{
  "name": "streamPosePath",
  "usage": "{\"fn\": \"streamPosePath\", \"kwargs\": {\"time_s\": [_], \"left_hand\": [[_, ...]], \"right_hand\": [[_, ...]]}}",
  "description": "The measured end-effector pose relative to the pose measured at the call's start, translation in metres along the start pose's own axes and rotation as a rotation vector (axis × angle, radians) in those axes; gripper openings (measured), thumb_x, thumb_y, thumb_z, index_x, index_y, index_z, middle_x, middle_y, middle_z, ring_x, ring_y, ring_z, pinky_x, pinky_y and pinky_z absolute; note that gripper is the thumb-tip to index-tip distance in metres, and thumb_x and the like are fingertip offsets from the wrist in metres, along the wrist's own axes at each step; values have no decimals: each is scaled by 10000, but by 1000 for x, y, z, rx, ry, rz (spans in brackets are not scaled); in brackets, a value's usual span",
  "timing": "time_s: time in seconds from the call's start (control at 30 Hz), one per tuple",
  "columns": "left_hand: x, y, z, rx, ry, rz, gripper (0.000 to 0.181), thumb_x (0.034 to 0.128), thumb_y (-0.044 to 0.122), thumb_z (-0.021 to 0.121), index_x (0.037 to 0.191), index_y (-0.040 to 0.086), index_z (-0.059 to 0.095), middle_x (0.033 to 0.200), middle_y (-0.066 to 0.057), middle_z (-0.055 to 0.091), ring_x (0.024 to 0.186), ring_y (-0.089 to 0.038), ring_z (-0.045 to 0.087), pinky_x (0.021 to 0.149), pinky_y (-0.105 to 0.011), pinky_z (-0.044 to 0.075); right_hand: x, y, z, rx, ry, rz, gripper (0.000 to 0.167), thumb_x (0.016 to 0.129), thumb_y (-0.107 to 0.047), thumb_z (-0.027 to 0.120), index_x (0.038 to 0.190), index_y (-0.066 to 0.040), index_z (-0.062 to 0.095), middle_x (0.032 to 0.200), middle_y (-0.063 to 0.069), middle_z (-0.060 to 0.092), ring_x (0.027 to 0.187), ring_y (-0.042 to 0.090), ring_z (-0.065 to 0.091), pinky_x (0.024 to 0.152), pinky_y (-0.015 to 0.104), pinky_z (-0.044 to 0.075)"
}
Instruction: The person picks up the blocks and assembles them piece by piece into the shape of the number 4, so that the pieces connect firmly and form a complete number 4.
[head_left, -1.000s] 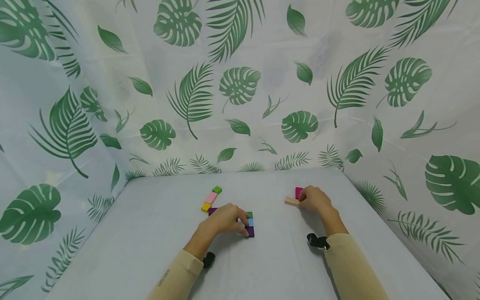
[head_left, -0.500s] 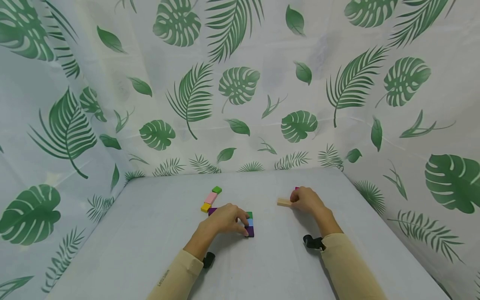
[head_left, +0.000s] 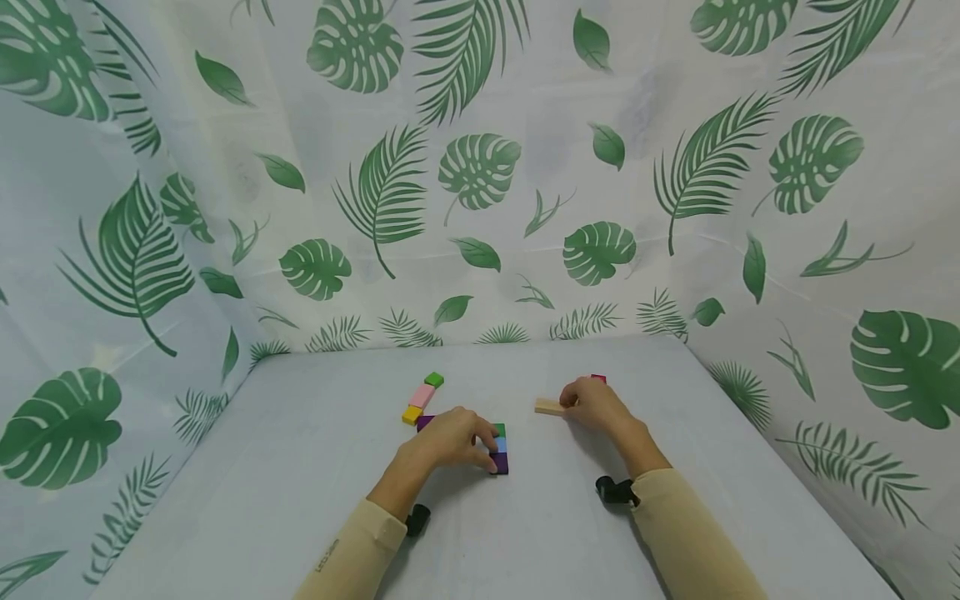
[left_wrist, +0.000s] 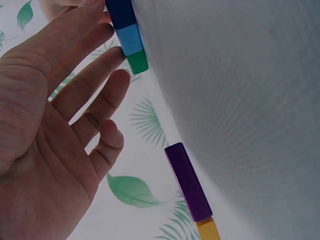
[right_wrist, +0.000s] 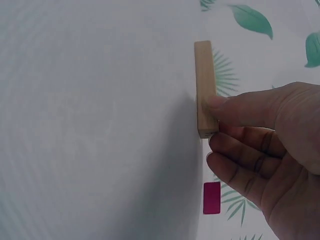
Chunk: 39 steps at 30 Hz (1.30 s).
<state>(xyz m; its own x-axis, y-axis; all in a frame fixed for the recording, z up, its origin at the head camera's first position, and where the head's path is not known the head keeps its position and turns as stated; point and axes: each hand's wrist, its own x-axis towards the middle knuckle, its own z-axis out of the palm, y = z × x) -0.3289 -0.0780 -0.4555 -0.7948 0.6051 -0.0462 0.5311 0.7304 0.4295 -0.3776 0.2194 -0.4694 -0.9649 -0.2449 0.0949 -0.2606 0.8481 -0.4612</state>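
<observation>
My right hand [head_left: 596, 404] pinches a plain wooden block [head_left: 547, 406] by its right end, low over the table. In the right wrist view the thumb lies along the near face of this long block [right_wrist: 205, 75], with fingertips behind its end. My left hand [head_left: 450, 437], fingers relaxed and slightly bent, rests its fingertips against the left side of a short row. That row has a dark blue block [left_wrist: 121, 12], a light blue block [left_wrist: 131, 40] and a green block [left_wrist: 137, 62]. A purple block [left_wrist: 188, 182] lies apart from the fingers, partly hidden by the hand in the head view.
A yellow block [head_left: 412, 414], a pink block [head_left: 422, 396] and another green block [head_left: 434, 379] continue from the purple one toward the back. Behind the right hand lies a magenta block [right_wrist: 212, 198]. Leaf-patterned cloth walls enclose the white table [head_left: 300, 517].
My right hand has slid left with the wooden block, away from the magenta block's front. The left hand and the coloured blocks have stayed put.
</observation>
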Motion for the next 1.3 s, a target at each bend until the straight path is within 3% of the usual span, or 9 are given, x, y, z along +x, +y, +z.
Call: {"fn": "streamPosePath", "kwargs": {"time_s": [0.43, 0.87, 1.13, 1.3], "left_hand": [[-1, 1, -1, 3, 7, -3, 257, 800, 398, 899, 1015, 268, 843, 1301, 92, 731, 1006, -111, 621, 806, -230, 499], [1, 0, -1, 10, 5, 17, 259, 801, 402, 899, 1010, 259, 846, 1297, 95, 733, 1007, -123, 653, 803, -225, 509], [2, -1, 0, 4, 3, 15, 255, 804, 405, 897, 1012, 266, 847, 1285, 89, 739, 1023, -121, 659, 821, -235, 520], [3, -1, 0, -10, -11, 3, 250, 808, 400, 894, 1015, 270, 846, 1284, 92, 738, 1016, -94, 656, 833, -233, 529]], "right_hand": [[-1, -13, 2, 14, -7, -12, 116, 896, -25, 762, 1008, -35, 790, 970, 87, 720, 907, 233, 620, 911, 464, 568], [7, -15, 2, -21, -44, -33, 90, 844, -26, 808, 923, -63, 788, 898, 51, 717, 847, 209, 594, 819, 425, 551], [16, -29, 1, 43, -122, -18, 86, 856, -31, 808, 916, -92, 805, 878, 24, 711, 827, 193, 585, 787, 356, 554], [21, -34, 6, 54, -129, -39, 85, 845, -33, 814, 901, -96, 803, 864, 16, 713, 814, 182, 589, 767, 341, 540]]}}
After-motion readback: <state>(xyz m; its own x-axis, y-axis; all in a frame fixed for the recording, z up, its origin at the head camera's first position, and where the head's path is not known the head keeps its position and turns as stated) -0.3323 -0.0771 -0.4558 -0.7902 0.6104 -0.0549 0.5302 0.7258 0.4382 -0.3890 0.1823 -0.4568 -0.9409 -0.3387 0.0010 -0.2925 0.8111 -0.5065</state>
